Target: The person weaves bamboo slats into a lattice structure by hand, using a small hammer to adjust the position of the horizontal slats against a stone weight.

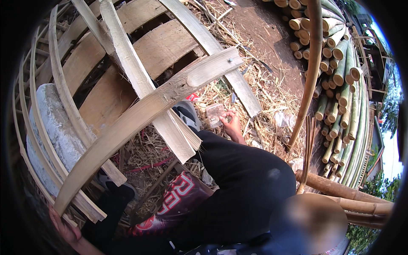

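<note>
A long, curved bamboo slat (140, 108) lies slantwise across other bamboo strips. Near its far end a small metal nail head (230, 60) shows. At the lower left my left hand (63, 225) is closed around the slat's near end; some fingers are hidden beneath it. Beyond my knee, my right hand (231, 122) pinches the edge of a small clear plastic container (214, 115), whose contents are too small to make out. A paler bamboo strip (131, 68) crosses under the curved slat, and another strip (242, 91) passes beneath its nailed end.
Wide split bamboo pieces (165, 44) lie at the far left, near a pale, rough block (57, 123). Straw-like shavings (265, 110) cover the ground. Cut bamboo poles (340, 85) are stacked at the right, behind an upright pole (308, 80). A red printed sack (180, 197) lies by my legs.
</note>
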